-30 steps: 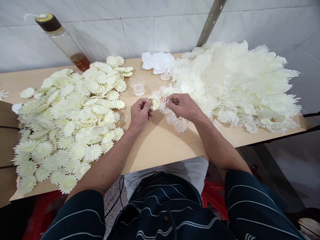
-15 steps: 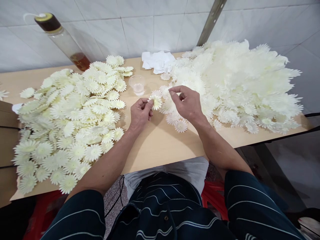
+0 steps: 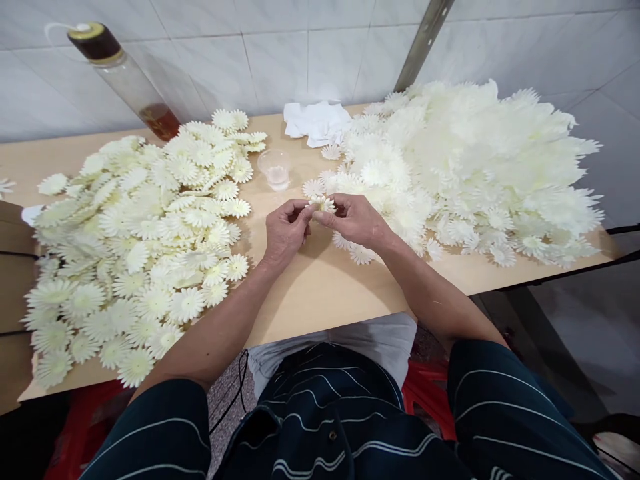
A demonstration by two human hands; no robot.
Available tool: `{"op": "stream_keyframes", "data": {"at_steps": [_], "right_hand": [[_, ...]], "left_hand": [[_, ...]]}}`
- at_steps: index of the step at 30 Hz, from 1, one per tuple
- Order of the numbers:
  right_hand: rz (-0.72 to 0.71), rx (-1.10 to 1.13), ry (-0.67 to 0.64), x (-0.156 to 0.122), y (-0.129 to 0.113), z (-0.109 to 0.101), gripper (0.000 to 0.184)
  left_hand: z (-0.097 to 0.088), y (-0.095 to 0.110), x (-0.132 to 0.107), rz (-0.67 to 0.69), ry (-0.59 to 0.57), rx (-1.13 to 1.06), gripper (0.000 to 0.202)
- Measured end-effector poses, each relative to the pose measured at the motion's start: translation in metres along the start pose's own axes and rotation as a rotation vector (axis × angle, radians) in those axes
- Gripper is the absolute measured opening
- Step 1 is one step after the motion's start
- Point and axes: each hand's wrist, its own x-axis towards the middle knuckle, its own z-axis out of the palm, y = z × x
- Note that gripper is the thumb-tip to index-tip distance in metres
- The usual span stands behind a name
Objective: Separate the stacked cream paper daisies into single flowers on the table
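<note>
Between my hands, above the table's middle, is a small cream artificial flower [image 3: 321,203] with a yellowish centre. My left hand [image 3: 287,230] pinches its left side between thumb and fingers. On the other side, my right hand [image 3: 357,219] has its thumb and fingers closed on the petals. The fingers hide part of the flower. Just behind my left hand stands a small clear plastic cup [image 3: 275,171]. Loose white petal layers [image 3: 400,180] are heaped beside and beyond my right hand. A pile of cream flowers [image 3: 150,227] lies to the left of my left hand.
Crumpled white tissue [image 3: 317,123] lies at the back near the tiled wall [image 3: 280,60]. A tall bottle [image 3: 135,87] with brown liquid stands at the back left. The wooden table's [image 3: 320,287] front edge is near my body. Cardboard [image 3: 15,300] is at the far left.
My right hand has come left and down from above the petal heap and now grips the flower together with my left hand. The flower has tilted and moved slightly right.
</note>
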Motion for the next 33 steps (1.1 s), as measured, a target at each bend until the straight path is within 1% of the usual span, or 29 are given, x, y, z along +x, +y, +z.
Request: {"op": "stream_keyframes", "data": {"at_steps": [5, 9, 12, 15, 17, 19, 21, 23, 25, 27, 29, 31, 33], "right_hand": [[0.052, -0.036, 0.122, 0.0013, 0.0028, 0.0009, 0.075], [0.028, -0.077, 0.142, 0.0021, 0.0031, -0.0001, 0.075], [0.009, -0.12, 0.138, 0.0023, 0.0031, -0.0004, 0.073], [-0.007, -0.148, 0.14, 0.0022, 0.0037, 0.0003, 0.074], [-0.014, -0.162, 0.121, 0.0017, 0.0036, 0.001, 0.073], [-0.017, -0.15, 0.067, 0.0008, 0.0028, 0.0013, 0.07], [-0.016, -0.117, 0.015, -0.0001, 0.0015, 0.0013, 0.069], [-0.002, -0.088, 0.019, -0.0005, 0.0004, 0.0011, 0.07], [0.023, -0.08, 0.068, -0.0003, 0.0001, 0.0007, 0.073], [0.044, -0.088, 0.111, 0.0002, 0.0001, 0.0001, 0.074], [0.05, -0.113, 0.117, 0.0004, -0.0002, -0.0006, 0.073], [0.05, -0.13, 0.09, -0.0001, -0.0012, -0.0009, 0.072], [0.053, -0.13, 0.036, -0.0009, -0.0026, -0.0008, 0.075]], "left_hand": [[0.0011, 0.0045, -0.0023, -0.011, 0.02, 0.029, 0.048], [0.0004, 0.0045, -0.0032, -0.012, 0.003, 0.025, 0.054], [-0.0018, 0.0014, -0.0028, -0.034, -0.037, -0.016, 0.058], [-0.0037, -0.0011, -0.0022, -0.073, -0.105, -0.051, 0.061], [-0.0039, -0.0015, -0.0016, -0.088, -0.129, -0.052, 0.061], [-0.0035, -0.0012, -0.0007, -0.08, -0.117, -0.035, 0.06], [-0.0027, -0.0004, 0.0001, -0.055, -0.076, -0.015, 0.057], [-0.0018, 0.0005, 0.0007, -0.036, -0.038, -0.004, 0.053], [-0.0011, 0.0013, 0.0009, -0.034, -0.023, -0.005, 0.05], [-0.0009, 0.0016, 0.0008, -0.044, -0.034, -0.014, 0.051], [-0.0011, 0.0016, 0.0005, -0.058, -0.061, -0.03, 0.054], [-0.0015, 0.0017, 0.0003, -0.076, -0.105, -0.048, 0.057], [-0.002, 0.0023, 0.0001, -0.092, -0.145, -0.063, 0.061]]}}
